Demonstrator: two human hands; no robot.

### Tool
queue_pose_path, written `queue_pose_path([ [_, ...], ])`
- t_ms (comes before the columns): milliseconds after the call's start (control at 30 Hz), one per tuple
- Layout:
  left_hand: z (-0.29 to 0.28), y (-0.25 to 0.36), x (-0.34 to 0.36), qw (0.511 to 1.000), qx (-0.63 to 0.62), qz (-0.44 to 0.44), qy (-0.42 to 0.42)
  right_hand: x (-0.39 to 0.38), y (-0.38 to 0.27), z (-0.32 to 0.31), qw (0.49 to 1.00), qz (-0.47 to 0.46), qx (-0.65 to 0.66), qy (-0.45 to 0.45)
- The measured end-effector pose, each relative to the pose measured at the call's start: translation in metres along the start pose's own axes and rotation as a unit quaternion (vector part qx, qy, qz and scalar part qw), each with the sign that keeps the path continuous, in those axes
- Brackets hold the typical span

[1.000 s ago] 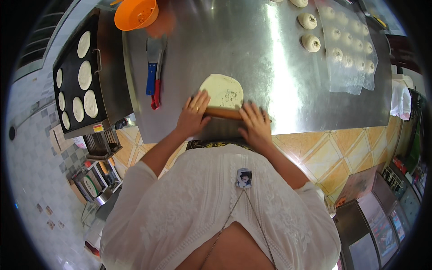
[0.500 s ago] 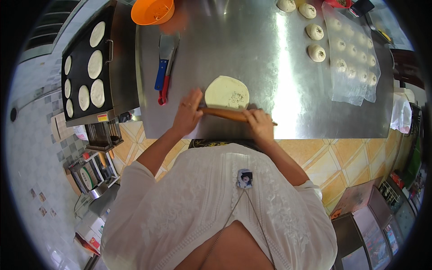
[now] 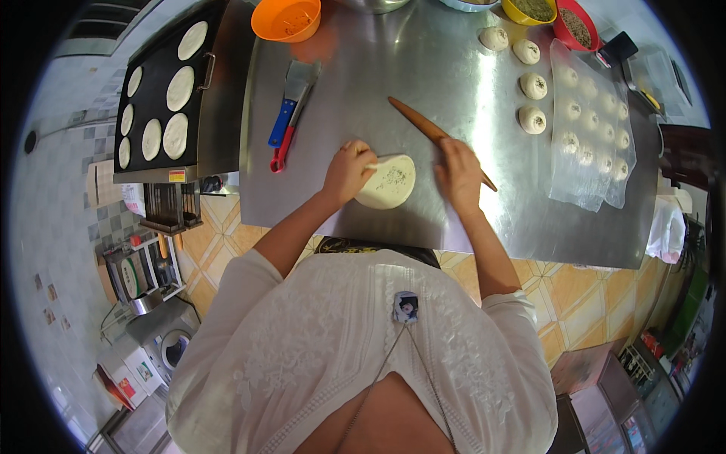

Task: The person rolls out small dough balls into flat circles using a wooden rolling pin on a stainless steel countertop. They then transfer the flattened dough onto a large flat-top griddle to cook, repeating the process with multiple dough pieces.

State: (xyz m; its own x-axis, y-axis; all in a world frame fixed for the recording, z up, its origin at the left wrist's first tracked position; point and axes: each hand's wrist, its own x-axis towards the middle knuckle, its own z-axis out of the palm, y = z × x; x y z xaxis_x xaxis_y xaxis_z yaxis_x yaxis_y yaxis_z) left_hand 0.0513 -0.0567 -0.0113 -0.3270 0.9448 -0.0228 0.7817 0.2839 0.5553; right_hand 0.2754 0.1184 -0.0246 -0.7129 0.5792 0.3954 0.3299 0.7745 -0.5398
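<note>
A flattened round of dough point(image 3: 392, 188) with dark specks in its middle lies on the steel table in front of me. My left hand point(image 3: 349, 172) is closed, pinching the dough's left edge. To the right, a wooden rolling pin point(image 3: 417, 119) with tapered ends lies slantwise, its far end pointing left. My right hand point(image 3: 458, 175) rests over the pin's nearer half with its fingers on it; the dough is apart from the pin. Two scrapers or spatulas, one with a blue handle point(image 3: 283, 125) and one with a red handle point(image 3: 282, 151), lie left of the dough.
A black griddle point(image 3: 155, 98) with several flat dough rounds stands left of the steel table point(image 3: 340, 98). Filled dough balls point(image 3: 533, 85) sit at right, beside others under a plastic sheet point(image 3: 563, 170). Orange point(image 3: 287, 32), yellow point(image 3: 546, 20) and red point(image 3: 588, 38) bowls line the far edge.
The rolling pin has left the dough's near edge and turned aside to the right under my right hand. My left hand has let go of the pin and taken the dough's edge. The view has shifted.
</note>
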Motion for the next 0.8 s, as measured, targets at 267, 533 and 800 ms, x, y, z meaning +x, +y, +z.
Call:
queue_pose_path([
  [267, -0.008, 0.002, -0.031, 0.965, -0.194, -0.176, 0.008, 0.049, -0.058, 0.056, 0.916, 0.083, 0.197, -0.34],
  [533, -0.136, 0.004, -0.055, 0.812, -0.46, -0.353, 0.06, 0.069, -0.132, 0.054, 0.387, 0.347, 0.794, -0.316],
  [800, -0.195, -0.086, -0.084, 0.895, -0.318, -0.282, 0.136, 0.124, -0.242, 0.116, 0.497, 0.376, 0.695, -0.359],
])
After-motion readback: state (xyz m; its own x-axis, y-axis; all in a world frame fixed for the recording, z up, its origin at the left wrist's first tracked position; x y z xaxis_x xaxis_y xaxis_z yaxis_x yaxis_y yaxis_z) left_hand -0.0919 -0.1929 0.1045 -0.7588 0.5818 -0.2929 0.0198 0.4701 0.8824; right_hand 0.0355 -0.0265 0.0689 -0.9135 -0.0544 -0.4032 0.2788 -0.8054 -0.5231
